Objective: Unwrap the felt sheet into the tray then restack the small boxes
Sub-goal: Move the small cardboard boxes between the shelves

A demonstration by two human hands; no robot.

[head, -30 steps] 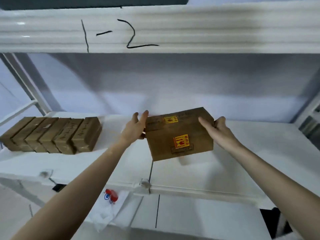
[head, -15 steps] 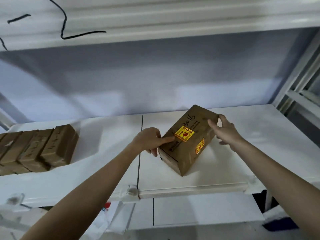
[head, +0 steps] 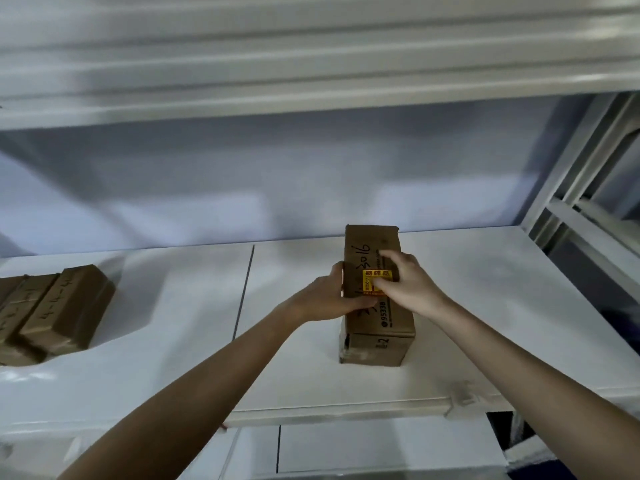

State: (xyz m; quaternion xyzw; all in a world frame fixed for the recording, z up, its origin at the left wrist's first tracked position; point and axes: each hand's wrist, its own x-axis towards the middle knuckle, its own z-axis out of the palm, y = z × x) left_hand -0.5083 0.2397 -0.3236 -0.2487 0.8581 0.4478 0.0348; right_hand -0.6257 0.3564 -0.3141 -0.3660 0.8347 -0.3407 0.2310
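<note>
A brown cardboard box [head: 377,337] with a yellow sticker and handwritten numbers lies flat on the white shelf [head: 467,306], its long side pointing away from me. My left hand [head: 332,299] grips its left side, thumb on the top face. My right hand [head: 405,282] rests on the top, fingers over the sticker and the right edge. A row of small brown boxes [head: 52,310] with handwritten labels lies on the shelf at the far left, partly cut off by the frame edge. No felt sheet or tray is in view.
The white upper shelf [head: 311,64] hangs low overhead. White rack uprights [head: 568,188] stand at the right. A seam [head: 244,289] splits the shelf boards left of the box. A lower shelf [head: 381,452] shows below the front edge.
The box has been turned from a diagonal tilt to lie flat and straight on the shelf. My right hand has moved onto its top. The view has shifted right.
</note>
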